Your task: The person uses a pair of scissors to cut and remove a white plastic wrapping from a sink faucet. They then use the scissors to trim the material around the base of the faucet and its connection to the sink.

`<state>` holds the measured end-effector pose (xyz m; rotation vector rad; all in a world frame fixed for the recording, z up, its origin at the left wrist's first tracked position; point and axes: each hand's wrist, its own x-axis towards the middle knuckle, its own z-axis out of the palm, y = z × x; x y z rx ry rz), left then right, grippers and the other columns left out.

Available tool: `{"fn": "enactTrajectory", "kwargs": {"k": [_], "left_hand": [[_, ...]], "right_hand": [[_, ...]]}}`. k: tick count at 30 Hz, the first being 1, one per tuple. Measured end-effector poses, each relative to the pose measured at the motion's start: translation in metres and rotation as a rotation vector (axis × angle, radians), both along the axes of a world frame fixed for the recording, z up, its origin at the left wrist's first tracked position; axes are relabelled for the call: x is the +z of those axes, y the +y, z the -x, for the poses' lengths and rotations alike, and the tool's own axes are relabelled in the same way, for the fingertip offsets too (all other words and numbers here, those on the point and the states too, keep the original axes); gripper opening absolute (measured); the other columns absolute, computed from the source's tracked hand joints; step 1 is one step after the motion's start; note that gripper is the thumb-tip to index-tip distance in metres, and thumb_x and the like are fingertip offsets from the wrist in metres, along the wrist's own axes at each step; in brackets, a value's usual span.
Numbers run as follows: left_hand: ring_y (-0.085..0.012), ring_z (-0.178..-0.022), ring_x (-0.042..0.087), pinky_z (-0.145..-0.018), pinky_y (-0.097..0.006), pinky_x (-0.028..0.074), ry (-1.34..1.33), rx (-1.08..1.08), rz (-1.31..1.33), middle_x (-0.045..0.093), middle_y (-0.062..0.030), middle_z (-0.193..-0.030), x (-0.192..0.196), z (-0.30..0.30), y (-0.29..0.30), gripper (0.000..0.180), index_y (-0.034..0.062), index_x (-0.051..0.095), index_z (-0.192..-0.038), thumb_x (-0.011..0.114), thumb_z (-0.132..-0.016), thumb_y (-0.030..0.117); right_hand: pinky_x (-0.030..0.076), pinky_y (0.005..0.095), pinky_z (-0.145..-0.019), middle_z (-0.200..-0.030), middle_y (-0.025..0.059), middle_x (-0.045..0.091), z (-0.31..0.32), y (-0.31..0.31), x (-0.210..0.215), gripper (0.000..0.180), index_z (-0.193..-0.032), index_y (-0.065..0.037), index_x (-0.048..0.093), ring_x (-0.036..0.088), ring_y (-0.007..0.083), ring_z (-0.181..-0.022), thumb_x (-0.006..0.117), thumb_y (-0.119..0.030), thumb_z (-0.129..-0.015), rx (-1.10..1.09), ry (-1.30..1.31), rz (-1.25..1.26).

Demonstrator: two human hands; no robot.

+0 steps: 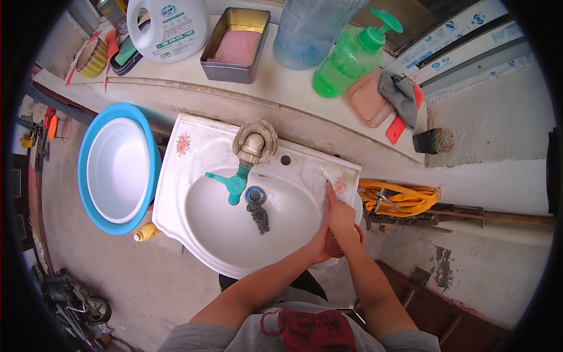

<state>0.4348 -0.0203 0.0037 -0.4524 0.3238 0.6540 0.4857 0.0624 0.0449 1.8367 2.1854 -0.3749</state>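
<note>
A white sink (281,226) stands in front of me, with a dark grey scouring pad (258,218) lying in its basin beside the drain. My left hand (320,245) is at the basin's right rim, closed on a reddish-brown cup (334,245) with a red handle. That cup is mostly hidden by my hands and forearm. Crossing just above it, my right hand (340,216) stretches its index finger toward the sink's right corner, near a printed flower; its other fingers are partly hidden. A green-handled tap (236,185) juts over the basin.
Left of the sink sits a blue basin (83,170) with a white basin (117,170) inside. The ledge behind holds a white jug (167,35), a metal tin (230,71), a green pump bottle (346,64) and a small cactus pot (425,142). An orange hose (410,199) lies coiled at right.
</note>
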Motion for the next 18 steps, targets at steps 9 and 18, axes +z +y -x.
{"fn": "enactTrajectory", "kwargs": {"k": [9,18], "left_hand": [[-0.0148,-0.071,0.054,-0.064,-0.032,0.045,-0.031,-0.078,0.016,0.056,-0.0004,-0.081,0.028,0.004,0.005,0.049,0.0170,0.053,-0.105,0.034,-0.088,0.059],[-0.0183,-0.093,0.053,-0.082,-0.034,0.042,-0.190,-0.104,-0.069,0.058,-0.0019,-0.104,0.024,0.027,-0.027,0.057,0.0160,0.051,-0.116,0.030,-0.088,0.062]], "right_hand": [[0.047,0.0445,-0.052,-0.061,0.0136,0.060,-0.012,-0.005,-0.001,0.047,-0.135,-0.023,0.036,0.060,0.0317,-0.055,0.045,-0.022,-0.089,-0.054,0.005,-0.023],[0.046,0.0469,-0.054,-0.064,0.0193,0.059,-0.010,-0.034,-0.001,0.050,-0.138,-0.022,0.033,0.058,0.0373,-0.057,0.045,-0.023,-0.089,-0.075,0.161,0.071]]}}
